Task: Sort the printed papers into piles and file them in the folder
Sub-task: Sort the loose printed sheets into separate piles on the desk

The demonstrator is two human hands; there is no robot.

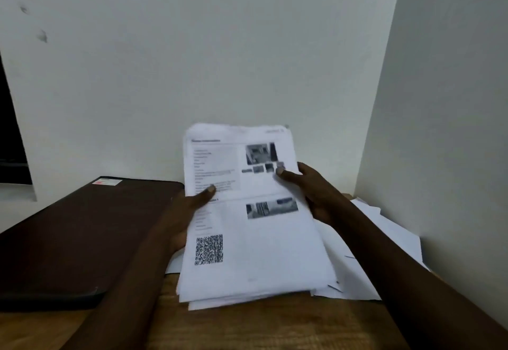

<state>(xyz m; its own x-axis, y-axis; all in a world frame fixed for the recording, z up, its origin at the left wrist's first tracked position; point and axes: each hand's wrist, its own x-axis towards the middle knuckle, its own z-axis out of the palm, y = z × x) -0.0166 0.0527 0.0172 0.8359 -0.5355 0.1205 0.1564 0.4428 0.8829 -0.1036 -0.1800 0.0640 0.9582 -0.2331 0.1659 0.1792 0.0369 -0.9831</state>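
Stack of printed papers (255, 217): held up over the wooden worktop (275, 327), far end tilted toward the white wall (220, 47). Top sheet bears text blocks, greyscale photographs and a QR code (209, 249) at lower left; print blurred, unreadable.

Left hand (178, 220): grip on the stack's left edge, thumb across the page.

Right hand (316, 193): grip on the right edge, thumb pressed beside the photographs.

Loose white sheets (384, 239): spread on the worktop beneath and right of the stack.

Dark folder (77, 234): closed, flat, left of the stack, small label at its far edge.
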